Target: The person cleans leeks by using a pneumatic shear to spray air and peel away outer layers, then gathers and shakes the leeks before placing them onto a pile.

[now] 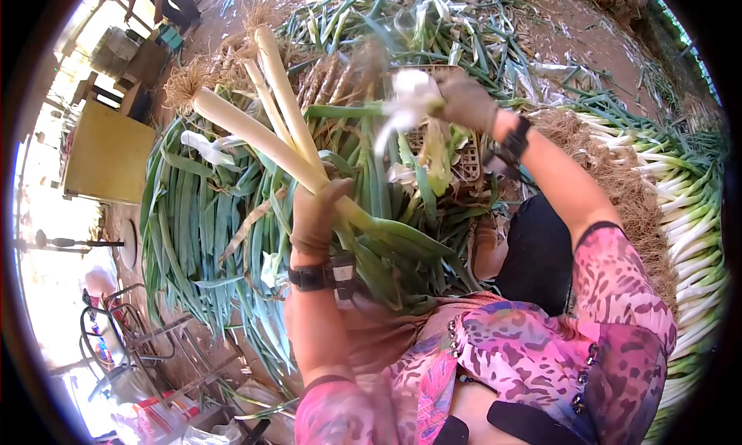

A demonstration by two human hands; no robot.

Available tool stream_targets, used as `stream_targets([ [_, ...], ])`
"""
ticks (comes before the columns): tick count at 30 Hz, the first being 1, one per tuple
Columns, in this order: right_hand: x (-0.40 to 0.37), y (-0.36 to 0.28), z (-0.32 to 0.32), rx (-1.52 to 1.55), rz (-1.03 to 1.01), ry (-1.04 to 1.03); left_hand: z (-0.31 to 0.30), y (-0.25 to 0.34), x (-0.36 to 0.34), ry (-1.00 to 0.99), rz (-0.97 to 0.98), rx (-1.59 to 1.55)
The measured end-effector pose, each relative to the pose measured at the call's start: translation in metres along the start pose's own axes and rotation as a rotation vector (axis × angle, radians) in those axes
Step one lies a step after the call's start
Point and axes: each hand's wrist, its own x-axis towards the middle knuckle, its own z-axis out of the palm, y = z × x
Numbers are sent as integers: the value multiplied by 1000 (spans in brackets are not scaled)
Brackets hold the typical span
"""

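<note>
My left hand (315, 217), in a brownish glove, is wrapped round a few leeks (255, 140). Their white shafts and hairy roots point up and away to the left, while the green leaves trail down toward my lap. My right hand (466, 103), also gloved, is raised to the right of them, apart from the leeks. Its fingers are closed on pale, peeled leek leaves (410, 101), which are smeared by motion. Under my hands lies a big pile of long green leeks (205, 194), with a plastic crate (466, 163) partly hidden behind hanging leaves.
Along my right runs a long row of leeks (684, 229) with white shafts and brown roots. Leaf scraps (433, 20) cover the ground ahead. At left stand a yellow board (108, 151) and metal chair frames (116, 329). Another person (166, 1) bends over at far left.
</note>
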Motion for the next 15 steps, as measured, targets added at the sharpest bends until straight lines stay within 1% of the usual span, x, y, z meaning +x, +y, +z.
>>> stream_targets([
  [1, 35, 30, 36, -88, -115, 186, -3, -2, 1, -8, 3, 47],
  [2, 71, 61, 72, -194, -209, 385, -4, -4, 2, -2, -16, 24],
  [4, 104, 70, 104, 77, 86, 40, -5, -4, 3, -4, -30, 9],
  [6, 105, 66, 121, 280, 214, -263, -2, 0, 3, 1, -43, 24],
  [7, 92, 58, 147, 403, 178, -127, -1, 1, 3, 9, -50, 48],
  [10, 65, -17, 171, 143, 465, -231, -4, -2, 9, -1, -76, 25],
  [11, 62, -21, 206, 129, 394, -121, -4, -4, 9, -12, -88, 2],
  [13, 36, -53, 194, -35, 254, -216, 2, 0, 8, -18, -99, -6],
  [15, 35, -44, 215, -73, 171, -102, 6, 1, 9, -23, -103, -8],
])
